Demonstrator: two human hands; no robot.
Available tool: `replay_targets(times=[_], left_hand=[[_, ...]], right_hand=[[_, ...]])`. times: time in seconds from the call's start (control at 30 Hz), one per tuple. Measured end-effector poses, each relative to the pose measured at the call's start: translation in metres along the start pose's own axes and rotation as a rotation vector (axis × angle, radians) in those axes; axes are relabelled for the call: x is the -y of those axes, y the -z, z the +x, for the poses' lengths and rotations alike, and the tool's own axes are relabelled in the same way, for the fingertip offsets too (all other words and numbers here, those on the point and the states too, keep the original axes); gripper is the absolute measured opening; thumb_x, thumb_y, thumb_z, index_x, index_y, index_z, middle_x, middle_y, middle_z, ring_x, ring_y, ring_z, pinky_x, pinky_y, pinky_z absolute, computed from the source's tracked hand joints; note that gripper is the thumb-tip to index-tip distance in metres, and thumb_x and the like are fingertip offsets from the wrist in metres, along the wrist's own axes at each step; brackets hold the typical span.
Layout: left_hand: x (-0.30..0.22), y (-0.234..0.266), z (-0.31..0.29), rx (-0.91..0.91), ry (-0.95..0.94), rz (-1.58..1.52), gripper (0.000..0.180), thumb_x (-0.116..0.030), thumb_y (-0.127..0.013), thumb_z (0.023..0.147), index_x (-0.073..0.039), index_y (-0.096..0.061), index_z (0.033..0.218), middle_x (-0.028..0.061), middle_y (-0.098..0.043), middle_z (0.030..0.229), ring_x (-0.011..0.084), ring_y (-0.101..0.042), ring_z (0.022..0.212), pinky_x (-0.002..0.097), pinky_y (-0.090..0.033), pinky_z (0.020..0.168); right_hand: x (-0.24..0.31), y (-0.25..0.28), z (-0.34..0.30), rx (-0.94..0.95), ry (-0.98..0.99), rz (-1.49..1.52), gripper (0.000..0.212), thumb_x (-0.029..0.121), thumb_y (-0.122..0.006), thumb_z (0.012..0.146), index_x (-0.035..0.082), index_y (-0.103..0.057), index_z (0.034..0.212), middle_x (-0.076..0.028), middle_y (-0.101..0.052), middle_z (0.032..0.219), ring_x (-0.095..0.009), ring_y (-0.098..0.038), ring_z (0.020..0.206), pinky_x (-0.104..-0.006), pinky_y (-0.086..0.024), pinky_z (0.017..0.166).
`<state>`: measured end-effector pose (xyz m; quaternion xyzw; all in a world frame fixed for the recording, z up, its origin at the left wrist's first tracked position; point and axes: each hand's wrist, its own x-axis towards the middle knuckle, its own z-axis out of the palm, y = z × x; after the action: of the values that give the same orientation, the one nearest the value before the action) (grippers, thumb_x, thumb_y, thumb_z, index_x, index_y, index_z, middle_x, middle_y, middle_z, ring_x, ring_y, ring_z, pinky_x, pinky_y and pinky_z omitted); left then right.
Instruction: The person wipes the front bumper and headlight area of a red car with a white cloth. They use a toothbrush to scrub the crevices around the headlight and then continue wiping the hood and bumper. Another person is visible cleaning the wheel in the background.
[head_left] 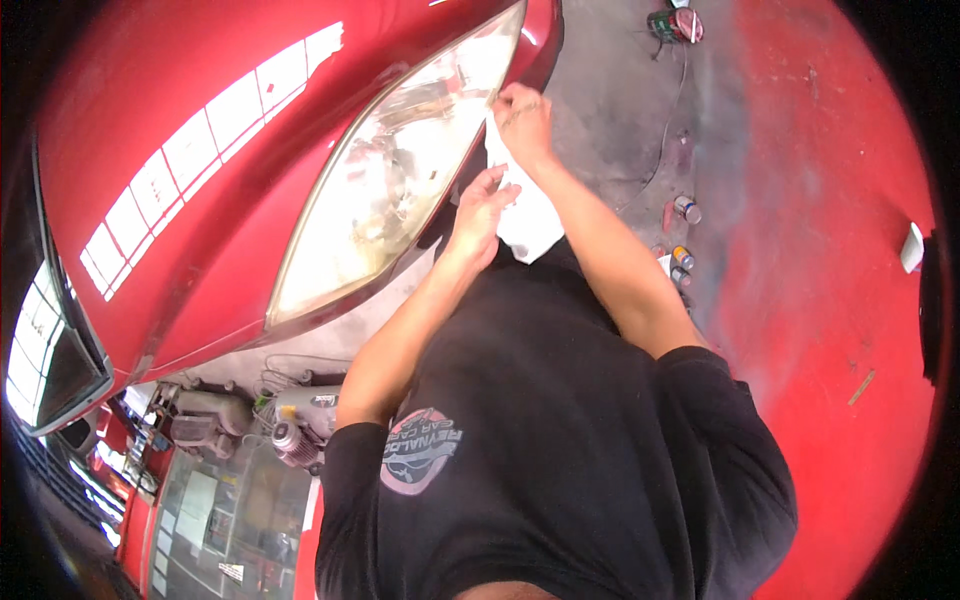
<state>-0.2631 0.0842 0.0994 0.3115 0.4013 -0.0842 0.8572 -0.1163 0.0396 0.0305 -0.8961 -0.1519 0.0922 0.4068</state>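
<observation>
A white cloth [530, 215], possibly paper, hangs bunched in front of my body, beside the edge of a car's large clear headlight [375, 175]. Its upper end is pinched in the closed fingers of my right hand [525, 118], right by the headlight's outer rim. Lower down, my left hand [478, 218] has its curled fingers and thumb at the cloth's left edge, gripping it; part of that grip is hidden. The headlight is set in a red car body [220, 130] with bright window reflections.
At right, a red wall [830, 200] rises beside the grey floor [610, 100]. Small cans [687, 209] and bottles [683, 256] stand along its foot, and a dark round container [676, 25] is farther off. A compressor-like machine [300, 430] and a glass-fronted case [230, 530] are at lower left.
</observation>
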Motion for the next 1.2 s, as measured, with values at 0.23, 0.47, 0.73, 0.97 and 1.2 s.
replay_targets(times=[0.23, 0.47, 0.73, 0.97, 1.2], left_hand=[[-0.003, -0.006, 0.005, 0.005, 0.026, -0.013, 0.03, -0.003, -0.061, 0.092, -0.001, -0.056, 0.122, 0.007, -0.065, 0.104, 0.0147, -0.065, 0.09, 0.028, -0.054, 0.078], [-0.006, -0.009, 0.004, -0.014, 0.061, -0.065, 0.031, -0.003, -0.063, 0.092, -0.002, -0.057, 0.123, 0.0058, -0.066, 0.103, 0.0132, -0.065, 0.086, 0.0275, -0.054, 0.076], [0.007, 0.006, -0.004, -0.046, 0.096, 0.051, 0.032, -0.004, -0.065, 0.091, -0.001, -0.059, 0.122, 0.0025, -0.065, 0.095, 0.0112, -0.061, 0.088, 0.0273, -0.049, 0.079], [-0.006, 0.0, -0.004, -0.06, 0.075, -0.03, 0.028, -0.004, -0.065, 0.091, -0.001, -0.059, 0.118, 0.0038, -0.066, 0.095, 0.0113, -0.062, 0.086, 0.0266, -0.051, 0.076], [-0.011, -0.004, 0.0, -0.032, 0.033, -0.076, 0.031, -0.004, -0.063, 0.093, -0.002, -0.057, 0.124, 0.006, -0.067, 0.101, 0.0137, -0.066, 0.088, 0.0285, -0.055, 0.077]], right_hand=[[0.004, 0.008, -0.004, 0.073, 0.13, -0.048, 0.008, 0.004, -0.062, 0.08, -0.001, -0.068, 0.083, -0.023, -0.066, 0.081, -0.042, -0.065, 0.078, -0.0484, -0.051, 0.07], [-0.001, 0.013, 0.005, 0.146, 0.075, -0.035, 0.007, 0.004, -0.06, 0.082, 0.0, -0.066, 0.084, -0.021, -0.064, 0.081, -0.042, -0.064, 0.082, -0.0486, -0.051, 0.072], [-0.003, 0.014, -0.009, 0.112, -0.017, 0.191, 0.015, 0.008, -0.064, 0.082, -0.001, -0.072, 0.09, -0.022, -0.068, 0.082, -0.039, -0.068, 0.079, -0.0444, -0.053, 0.074], [0.017, 0.009, -0.018, 0.133, -0.192, 0.216, 0.014, 0.01, -0.064, 0.085, -0.003, -0.068, 0.092, -0.021, -0.07, 0.083, -0.034, -0.068, 0.074, -0.0395, -0.053, 0.07], [-0.001, 0.007, 0.016, 0.067, -0.204, 0.229, 0.009, 0.008, -0.066, 0.082, -0.001, -0.066, 0.081, -0.023, -0.068, 0.08, -0.039, -0.068, 0.08, -0.0445, -0.052, 0.072]])
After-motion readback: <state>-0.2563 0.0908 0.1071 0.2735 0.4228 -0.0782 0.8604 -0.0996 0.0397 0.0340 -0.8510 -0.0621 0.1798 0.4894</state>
